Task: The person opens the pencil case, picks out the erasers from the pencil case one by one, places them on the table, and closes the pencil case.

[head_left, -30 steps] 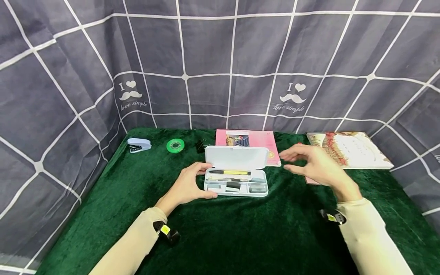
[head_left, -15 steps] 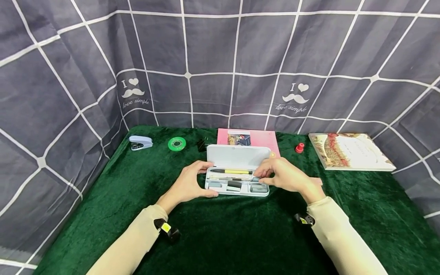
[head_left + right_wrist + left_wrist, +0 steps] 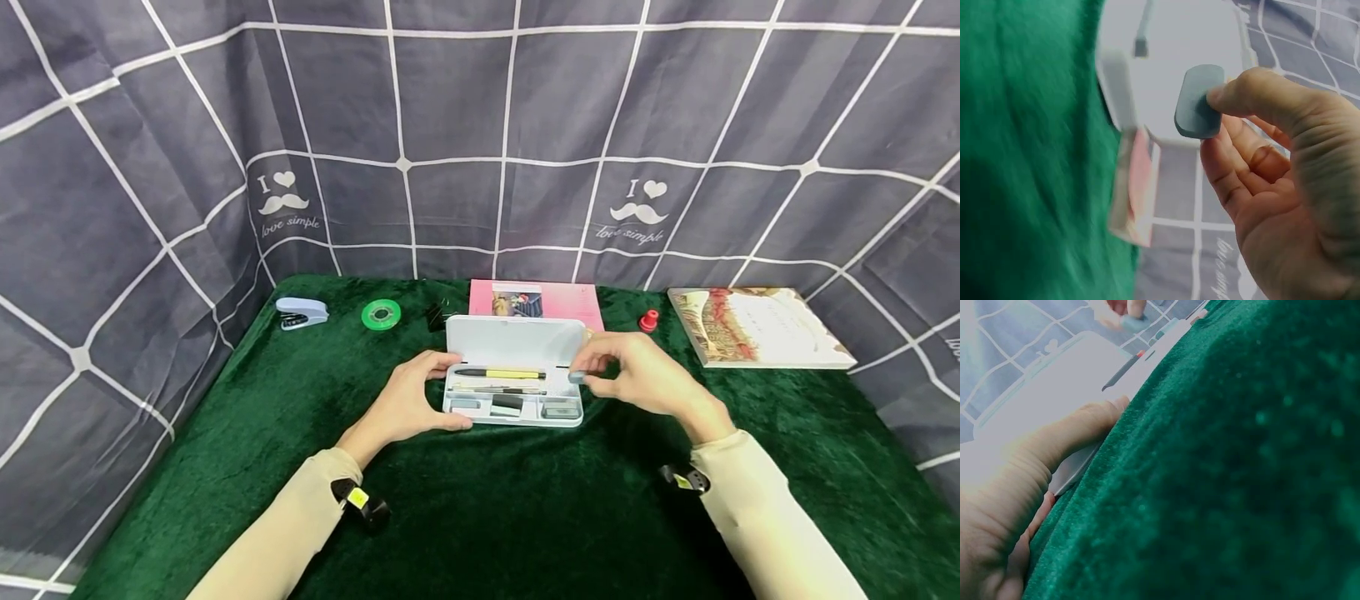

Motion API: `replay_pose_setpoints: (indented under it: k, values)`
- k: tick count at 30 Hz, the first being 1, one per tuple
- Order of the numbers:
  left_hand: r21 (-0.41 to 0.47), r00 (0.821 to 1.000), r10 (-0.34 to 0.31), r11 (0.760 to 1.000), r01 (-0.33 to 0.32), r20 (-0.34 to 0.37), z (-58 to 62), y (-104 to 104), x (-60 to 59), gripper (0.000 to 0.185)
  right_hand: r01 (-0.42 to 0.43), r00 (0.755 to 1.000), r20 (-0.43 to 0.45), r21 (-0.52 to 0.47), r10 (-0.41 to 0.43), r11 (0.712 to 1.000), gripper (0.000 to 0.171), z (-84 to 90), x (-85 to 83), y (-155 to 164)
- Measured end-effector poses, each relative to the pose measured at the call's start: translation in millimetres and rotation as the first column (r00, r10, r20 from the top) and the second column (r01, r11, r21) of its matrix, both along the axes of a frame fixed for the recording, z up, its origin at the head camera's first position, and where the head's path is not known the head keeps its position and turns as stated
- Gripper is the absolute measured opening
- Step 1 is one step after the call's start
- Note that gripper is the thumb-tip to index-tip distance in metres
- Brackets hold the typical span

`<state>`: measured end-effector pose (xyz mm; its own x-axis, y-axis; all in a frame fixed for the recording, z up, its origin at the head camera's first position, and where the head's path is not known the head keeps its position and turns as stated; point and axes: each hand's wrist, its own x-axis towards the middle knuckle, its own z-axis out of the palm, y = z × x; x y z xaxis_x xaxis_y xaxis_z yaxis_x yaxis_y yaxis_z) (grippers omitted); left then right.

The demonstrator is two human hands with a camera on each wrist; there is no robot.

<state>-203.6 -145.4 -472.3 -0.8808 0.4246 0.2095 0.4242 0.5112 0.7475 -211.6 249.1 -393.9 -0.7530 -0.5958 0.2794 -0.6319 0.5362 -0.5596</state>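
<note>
A white pencil case (image 3: 516, 341) stands with its lid up in the middle of the green cloth. Its left end is gripped by my left hand (image 3: 405, 398), thumb along the front edge and fingers behind. Inside lie a yellow and black pen (image 3: 510, 374), thinner pens or pencils (image 3: 495, 390) and small pieces in the front compartments. Above the case's right end, my right hand (image 3: 645, 372) pinches a blue-grey eraser (image 3: 1199, 103) between thumb and fingers. This eraser, a flat slab with rounded ends, is raised from the case.
Behind the case lies a pink booklet (image 3: 562, 302). A stapler (image 3: 302, 313), green tape roll (image 3: 381, 315) and black binder clips (image 3: 437, 317) are at back left. A red stamp-like piece (image 3: 648, 320) and a book (image 3: 765, 329) sit at right. A pink-and-beige block (image 3: 1132, 194) shows beside the case.
My right hand came leftward to the case, took the eraser from its right end and has drawn it slightly up and right. My left hand keeps its grip on the case.
</note>
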Motion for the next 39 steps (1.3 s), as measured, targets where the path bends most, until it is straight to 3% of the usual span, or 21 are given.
replay_pose_setpoints:
  k: [4, 8, 17, 27, 39]
  values:
    - [0.0, 1.0, 0.001, 1.0, -0.001, 0.002, -0.1, 0, 0.9, 0.096, 0.05, 0.995, -0.089, 0.01, -0.049, 0.999, 0.035, 11.1, 11.1, 28]
    - [0.0, 1.0, 0.003, 1.0, -0.003, 0.008, -0.3, 0, 1.1, 0.096, 0.101, 0.989, -0.113, 0.004, -0.1, 0.995, 0.038, 14.7, 25.7, 60]
    - [-0.013, 1.0, 0.007, 1.0, -0.007, 0.001, 0.3, -3, 0.9, 0.095, 0.204, 0.971, -0.142, 0.072, -0.192, 0.976, 0.041, -11.5, 46.2, 113]
    - [-0.007, 1.0, 0.007, 1.0, -0.007, 0.01, 0.7, -1, 1.0, 0.096, 0.218, 0.976, -0.029, 0.145, -0.216, 0.965, 0.043, -29.5, 58.2, 125]
    - [-0.015, 1.0, 0.002, 1.0, -0.002, 0.012, 1.0, -1, 0.2, 0.096, 0.21, 0.978, -0.04, 0.157, -0.207, 0.965, 0.043, -34.4, 56.9, 128]
